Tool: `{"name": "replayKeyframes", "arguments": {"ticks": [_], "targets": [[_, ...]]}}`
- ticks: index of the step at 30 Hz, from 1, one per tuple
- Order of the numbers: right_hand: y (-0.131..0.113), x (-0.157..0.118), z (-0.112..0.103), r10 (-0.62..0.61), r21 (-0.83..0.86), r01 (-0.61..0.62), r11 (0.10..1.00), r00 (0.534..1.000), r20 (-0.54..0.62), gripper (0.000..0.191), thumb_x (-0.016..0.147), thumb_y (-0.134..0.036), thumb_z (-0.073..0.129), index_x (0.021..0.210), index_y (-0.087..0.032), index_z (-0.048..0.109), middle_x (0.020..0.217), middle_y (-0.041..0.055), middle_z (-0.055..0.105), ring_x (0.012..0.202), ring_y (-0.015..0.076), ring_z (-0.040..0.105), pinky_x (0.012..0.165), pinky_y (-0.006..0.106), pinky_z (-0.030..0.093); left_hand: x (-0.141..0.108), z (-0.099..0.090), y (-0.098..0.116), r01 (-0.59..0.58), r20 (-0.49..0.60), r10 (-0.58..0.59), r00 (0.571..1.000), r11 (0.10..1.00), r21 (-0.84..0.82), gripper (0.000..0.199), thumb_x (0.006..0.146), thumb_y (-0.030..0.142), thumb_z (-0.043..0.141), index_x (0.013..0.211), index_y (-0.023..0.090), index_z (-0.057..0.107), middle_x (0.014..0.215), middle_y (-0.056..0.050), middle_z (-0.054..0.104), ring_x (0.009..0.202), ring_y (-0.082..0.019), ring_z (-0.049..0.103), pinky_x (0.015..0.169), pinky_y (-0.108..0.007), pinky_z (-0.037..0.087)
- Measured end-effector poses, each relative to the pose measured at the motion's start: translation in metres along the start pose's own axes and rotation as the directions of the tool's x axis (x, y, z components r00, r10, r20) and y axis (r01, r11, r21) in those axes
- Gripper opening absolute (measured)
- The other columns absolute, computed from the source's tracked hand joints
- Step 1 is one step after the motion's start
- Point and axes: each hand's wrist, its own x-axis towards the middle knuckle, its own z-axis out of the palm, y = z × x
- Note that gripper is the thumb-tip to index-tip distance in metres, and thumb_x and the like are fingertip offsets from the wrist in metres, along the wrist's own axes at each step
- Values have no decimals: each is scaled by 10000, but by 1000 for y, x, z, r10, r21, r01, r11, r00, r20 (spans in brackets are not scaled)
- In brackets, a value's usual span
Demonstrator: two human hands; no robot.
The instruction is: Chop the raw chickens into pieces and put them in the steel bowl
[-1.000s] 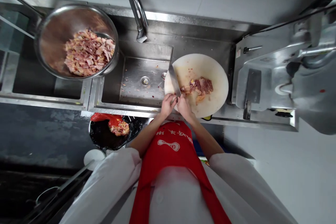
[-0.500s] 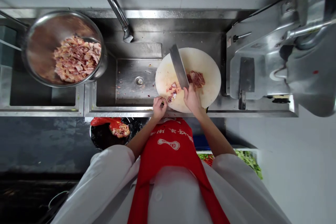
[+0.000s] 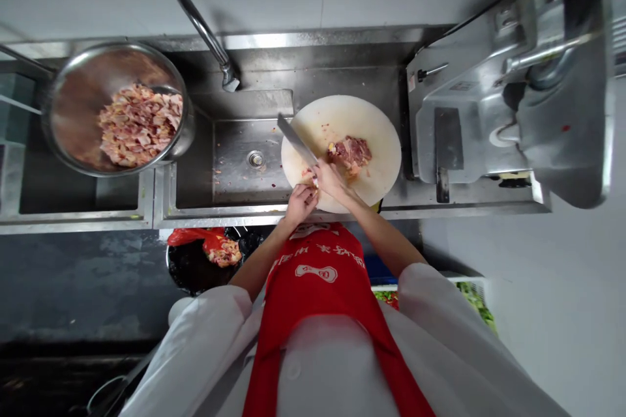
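My right hand [image 3: 331, 180] is wrapped round the handle of a cleaver [image 3: 296, 138], whose blade slants up and left over the left part of a round white cutting board [image 3: 384, 169]. My left hand [image 3: 301, 201] sits at the board's lower left edge with its fingers curled against small meat scraps [image 3: 315, 180]; what lies inside the fingers is hidden. The two hands are close together. A larger piece of raw meat [image 3: 350, 152] rests on the board, just beyond and to the right of my right hand.
A steel bowl of cut raw meat [image 3: 68, 117] stands at the left. Between it and the board are a sink basin [image 3: 235, 182] and a faucet [image 3: 208, 32]. On the right a slicing machine [image 3: 533, 111] holds another cleaver [image 3: 447, 143]. Below is a black-lined bin [image 3: 190, 270].
The cleaver has swung left and down, away from the larger meat. My right hand has come left, nearer my left hand, which has shifted slightly onto the scraps. The view has shifted.
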Motion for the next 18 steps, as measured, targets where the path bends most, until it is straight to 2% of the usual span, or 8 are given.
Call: {"name": "replayKeyframes", "arguments": {"ticks": [3, 4, 6, 7, 9, 12, 14, 18], "targets": [[42, -20, -21, 132, 31, -129, 991, 982, -138, 345, 1051, -327, 294, 1223, -104, 493, 1037, 153, 688, 882, 199, 629, 744, 268, 421, 52, 3, 8, -54, -1, 54, 999, 998, 20, 200, 986, 237, 487, 1039, 199, 676, 1083, -91, 668, 1057, -216, 575, 949, -420, 483], [58, -29, -28, 186, 50, -179, 983, 964, -191, 366, 1048, -326, 280, 1237, -89, 486, 1047, 172, 682, 891, 211, 627, 750, 280, 423, 76, 8, 8, -109, 96, 106, 990, 994, 25, 236, 986, 207, 472, 1115, 201, 669, 1173, -90, 656, 1130, -217, 554, 1000, -430, 454], [87, -48, -36, 291, 106, -272, 956, 913, -285, 362, 1029, -336, 318, 1203, -84, 511, 1004, 180, 680, 874, 233, 623, 739, 300, 426, 122, 20, 1, -243, 365, 206, 908, 968, 58, 229, 943, 185, 538, 1109, 219, 691, 1276, -75, 631, 1263, -261, 479, 1061, -477, 386], [99, -58, -38, 335, 138, -307, 942, 886, -321, 342, 1015, -342, 350, 1162, -92, 532, 962, 172, 681, 853, 240, 621, 725, 307, 424, 141, 24, -4, -253, 466, 185, 865, 963, 88, 189, 912, 186, 592, 1055, 221, 709, 1257, -70, 644, 1262, -276, 476, 1072, -491, 364], [115, -75, -34, 394, 191, -345, 919, 840, -374, 306, 994, -348, 385, 1095, -113, 554, 882, 148, 674, 797, 245, 615, 686, 313, 415, 164, 27, -15, -174, 545, 35, 838, 963, 204, 86, 875, 249, 671, 913, 190, 721, 1110, -96, 689, 1177, -285, 525, 1057, -480, 368], [117, -92, -16, 410, 216, -351, 911, 824, -390, 277, 987, -337, 376, 1050, -136, 556, 801, 126, 656, 717, 241, 602, 631, 316, 394, 160, 18, -26, -2, 458, -174, 872, 933, 359, 262, 906, 390, 642, 817, 150, 697, 885, -127, 681, 949, -268, 602, 923, -427, 453], [107, -93, -7, 398, 215, -339, 916, 840, -369, 263, 984, -332, 375, 1030, -152, 560, 758, 109, 646, 677, 237, 597, 615, 317, 390, 142, 6, -30, 65, 369, -199, 908, 936, 346, 312, 912, 445, 623, 927, 143, 703, 911, -128, 677, 878, -255, 619, 841, -395, 484], [68, -70, -30, 284, 187, -227, 956, 878, -385, 313, 1003, -356, 340, 1080, -154, 566, 765, 100, 651, 709, 244, 627, 650, 323, 435, 108, -11, -31, 234, 120, -259, 958, 954, 188, 400, 885, 484, 645, 1132, 171, 663, 1006, -105, 681, 890, -233, 635, 818, -368, 511]]}}
